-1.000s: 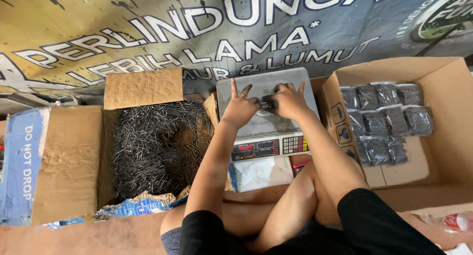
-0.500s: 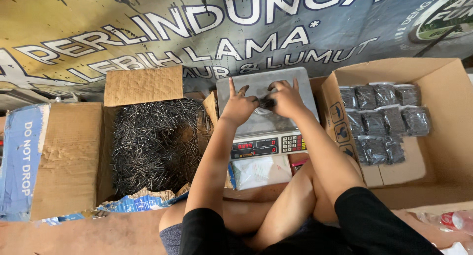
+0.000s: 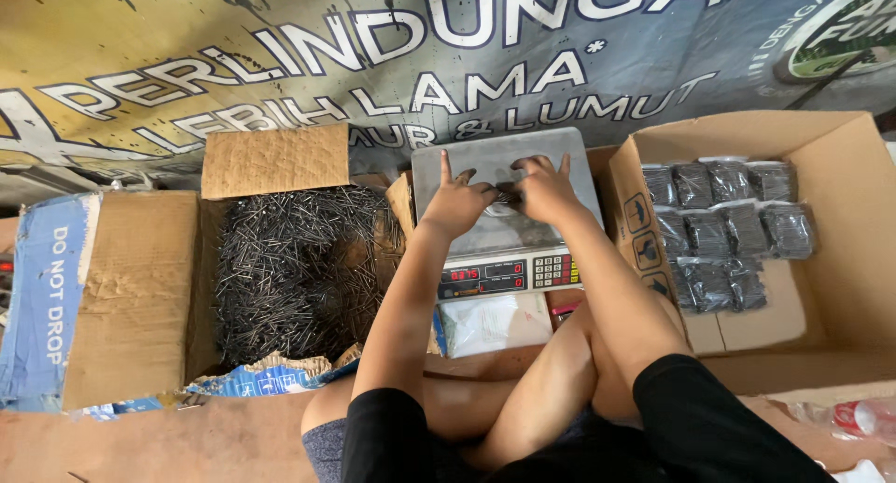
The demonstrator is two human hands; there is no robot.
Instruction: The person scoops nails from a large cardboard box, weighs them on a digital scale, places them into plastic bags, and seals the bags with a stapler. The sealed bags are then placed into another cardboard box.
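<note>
Hands both on steel pan of grey digital scale [image 3: 504,224]: left hand [image 3: 455,203] & right hand [image 3: 546,189] pinch a small clear bag of dark nails [image 3: 508,194] between them. Weighing step; next needs reading checked. Cardboard box of loose nails [image 3: 280,268] left, box w/ packed bags [image 3: 723,231] right.

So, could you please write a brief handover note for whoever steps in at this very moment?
Left hand and right hand: both on the scale platform, pinching a small dark bundle of nails between them.
Loose nails fill the open box on the left.
Done: bagged nail packets lie in rows in the right box.
Left: the bundle on the digital scale is not yet bagged; many loose nails remain.
</note>
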